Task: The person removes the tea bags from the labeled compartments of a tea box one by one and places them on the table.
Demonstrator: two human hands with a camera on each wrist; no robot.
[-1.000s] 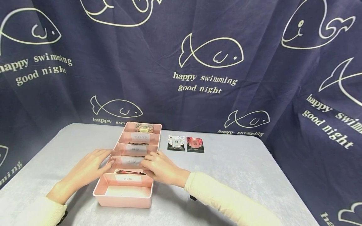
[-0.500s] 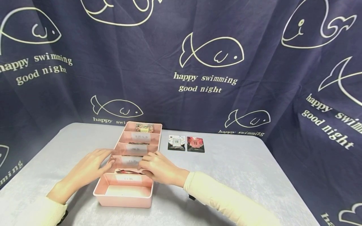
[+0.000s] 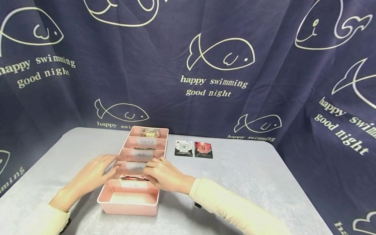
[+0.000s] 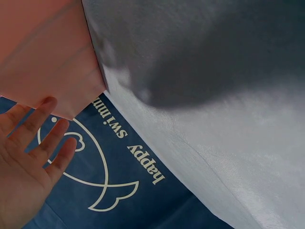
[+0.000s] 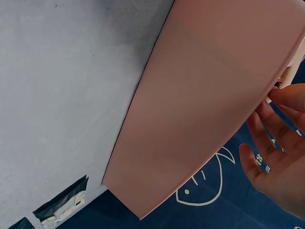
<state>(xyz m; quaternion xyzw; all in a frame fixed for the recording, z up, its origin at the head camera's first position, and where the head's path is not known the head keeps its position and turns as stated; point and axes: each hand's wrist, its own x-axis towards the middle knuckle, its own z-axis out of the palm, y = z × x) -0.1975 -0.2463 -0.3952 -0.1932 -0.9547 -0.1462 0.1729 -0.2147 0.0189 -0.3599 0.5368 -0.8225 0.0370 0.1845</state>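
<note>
A long pink divided box [image 3: 127, 209] stands lengthwise on the table, a white label on each divider. My left hand [image 3: 86, 178] reaches to its left rim from outside, fingers spread and nearly straight in the left wrist view. From the right side, my right hand [image 3: 167, 174] reaches over the opposite rim, fingers bent, at the second compartment from the front. There a red and dark tea sachet [image 3: 133, 178] stands on edge, its right end right at my right thumb. The right fingertips are partly hidden, and I cannot tell whether they pinch it.
Two flat sachets, one white and black [image 3: 183, 148], one red and black [image 3: 203, 150], lie on the grey table [image 3: 235, 182] right of the box. A patterned sachet [image 3: 150, 133] sits in the rearmost compartment. A dark blue fish-print curtain [image 3: 164, 65] hangs behind.
My right hand has shifted slightly left over the compartment, and the red sachet's edge has moved slightly left relative to the box. The left hand stays at the left rim.
</note>
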